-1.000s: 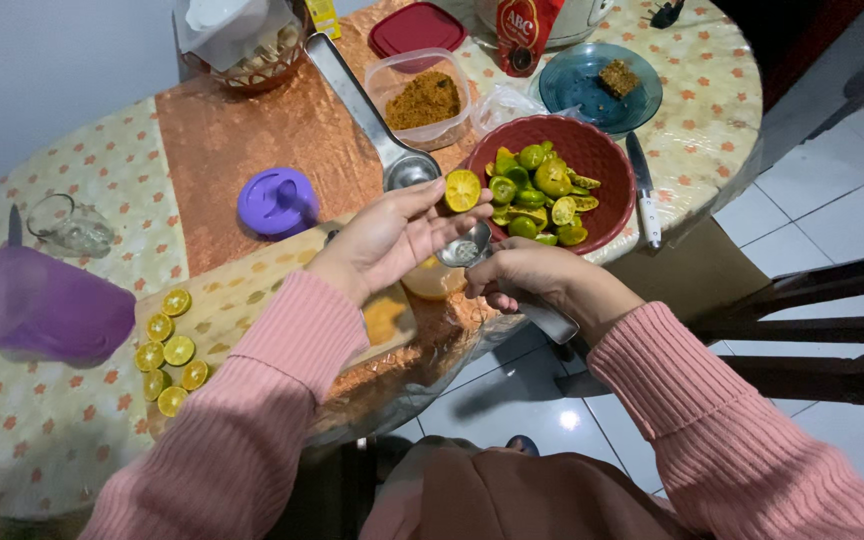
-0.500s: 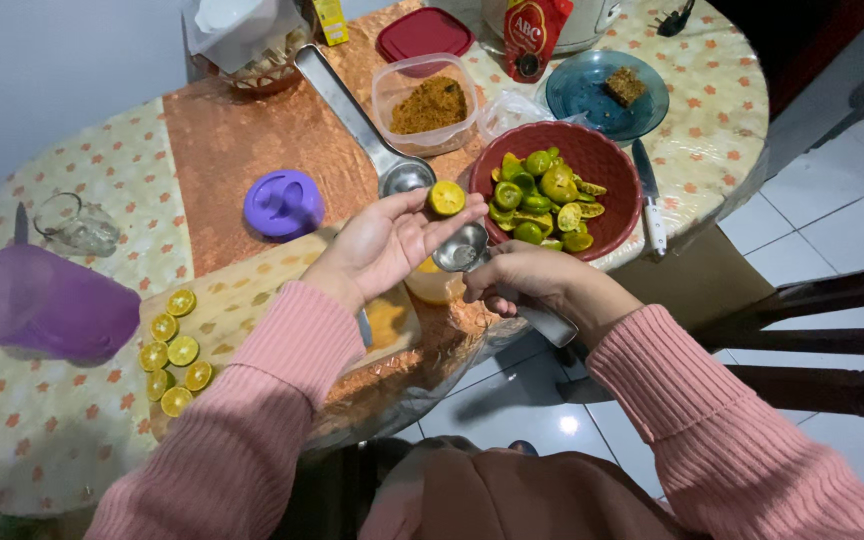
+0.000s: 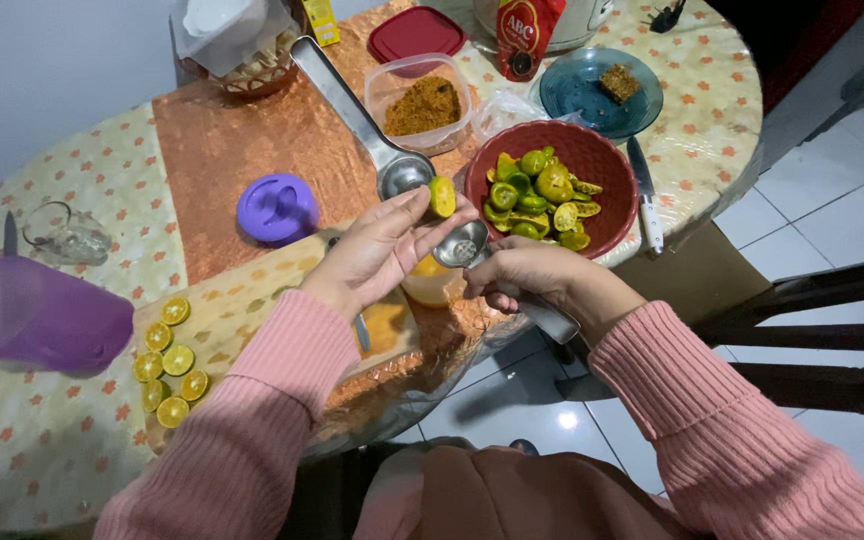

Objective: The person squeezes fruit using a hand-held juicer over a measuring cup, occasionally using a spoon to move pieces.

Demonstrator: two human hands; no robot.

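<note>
A person in pink ribbed sleeves works at a round surface (image 3: pixel 42 470) covered with a cream cloth dotted with orange flowers, seen from above. The left hand (image 3: pixel 377 250) is raised, palm partly up, its grip narrow, pinching a small lime half (image 3: pixel 442 196) between the fingertips, cut face showing yellow. The lime half is held in the air just beside the cup of a metal squeezer (image 3: pixel 464 243) and close to the rim of a red bowl (image 3: pixel 607 170). The right hand (image 3: pixel 532 275) has its grip wrapped tight around the lower handle of the squeezer, whose upper arm (image 3: pixel 347 105) stands swung open, reaching away across a copper-coloured runner (image 3: pixel 222 140).

Directly under the squeezer cup sits a glass of orange juice (image 3: pixel 432 285), partly hidden by both hands. The red bowl holds a heap of green spent lime halves. To the person's left, a wooden board (image 3: pixel 242 300) carries seven cut lime halves (image 3: pixel 170 360) in a loose cluster, yellow faces up. A round purple lid (image 3: pixel 275 209) lies beyond the board, and a purple jug (image 3: pixel 37 315) stands further left. A knife (image 3: pixel 644 195) with a white handle lies right of the red bowl. Behind are a clear tub of brown crumbs (image 3: pixel 422 100) and a blue glass plate (image 3: pixel 577 95).
</note>
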